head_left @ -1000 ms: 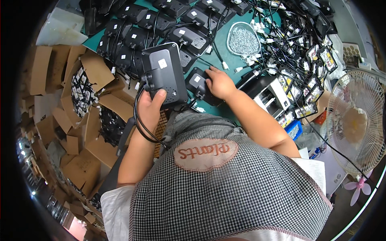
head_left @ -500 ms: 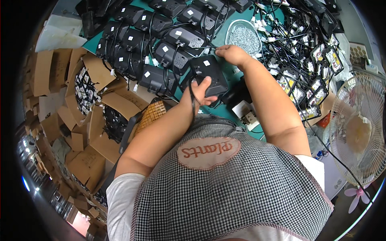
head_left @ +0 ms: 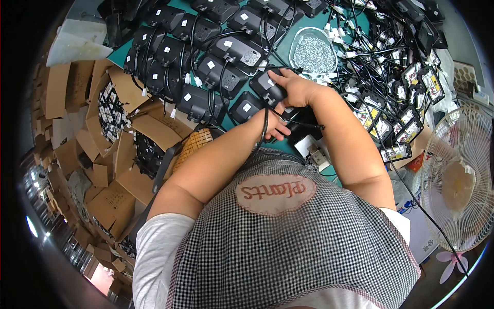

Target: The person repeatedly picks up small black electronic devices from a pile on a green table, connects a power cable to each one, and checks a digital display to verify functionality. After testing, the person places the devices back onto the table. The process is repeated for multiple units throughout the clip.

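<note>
**Both hands at one black housing**

The housing (head_left: 268,90) sits above the green table (head_left: 119,55), near the table's front edge, tilted. The right hand (head_left: 297,88) touches its right side, thumb and fingers apart; whether it grips cannot be told. The left hand (head_left: 274,125) is just below, fingers spread, a black cable (head_left: 265,126) running across it; any hold there is hidden. Screws (head_left: 313,54) fill a clear tub (head_left: 291,51) beyond the right hand.
</note>
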The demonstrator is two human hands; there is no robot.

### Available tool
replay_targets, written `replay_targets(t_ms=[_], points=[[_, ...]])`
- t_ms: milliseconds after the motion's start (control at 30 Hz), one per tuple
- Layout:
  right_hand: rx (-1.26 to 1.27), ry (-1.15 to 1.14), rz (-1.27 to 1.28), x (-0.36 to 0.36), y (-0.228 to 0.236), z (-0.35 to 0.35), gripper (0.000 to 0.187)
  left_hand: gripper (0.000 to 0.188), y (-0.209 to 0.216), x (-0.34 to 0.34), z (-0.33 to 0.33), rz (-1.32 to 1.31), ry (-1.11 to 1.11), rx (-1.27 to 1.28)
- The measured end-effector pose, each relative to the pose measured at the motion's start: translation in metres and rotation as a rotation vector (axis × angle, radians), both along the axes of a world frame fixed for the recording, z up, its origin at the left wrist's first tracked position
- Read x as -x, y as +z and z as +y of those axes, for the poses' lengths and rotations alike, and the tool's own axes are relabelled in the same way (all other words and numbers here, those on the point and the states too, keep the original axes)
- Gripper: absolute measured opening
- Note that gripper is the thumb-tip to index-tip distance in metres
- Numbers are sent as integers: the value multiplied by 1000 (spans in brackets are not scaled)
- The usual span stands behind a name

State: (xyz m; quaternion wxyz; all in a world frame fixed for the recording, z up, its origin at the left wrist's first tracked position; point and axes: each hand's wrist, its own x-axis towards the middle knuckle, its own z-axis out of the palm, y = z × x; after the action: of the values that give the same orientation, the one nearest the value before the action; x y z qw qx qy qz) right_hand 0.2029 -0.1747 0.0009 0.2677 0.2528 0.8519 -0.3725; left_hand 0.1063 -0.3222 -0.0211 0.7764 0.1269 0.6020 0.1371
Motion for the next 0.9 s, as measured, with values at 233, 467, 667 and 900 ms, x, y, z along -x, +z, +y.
replay_targets(t_ms=[233, 467, 667, 900], points=[[-150, 67, -85, 7, 11, -16, 109, 37, 20, 37, -20, 179, -312, -153], [-235, 74, -132, 11, 9, -31, 85, 21, 71, 72, -2, 1003, -839, -583], [-187, 54, -18, 7, 1, -28, 70, 26, 53, 44, 9, 896, -578, -1127], [-175, -48, 103, -3, 35, 7, 45, 56, 35, 32, 5, 926, -936, -1014]])
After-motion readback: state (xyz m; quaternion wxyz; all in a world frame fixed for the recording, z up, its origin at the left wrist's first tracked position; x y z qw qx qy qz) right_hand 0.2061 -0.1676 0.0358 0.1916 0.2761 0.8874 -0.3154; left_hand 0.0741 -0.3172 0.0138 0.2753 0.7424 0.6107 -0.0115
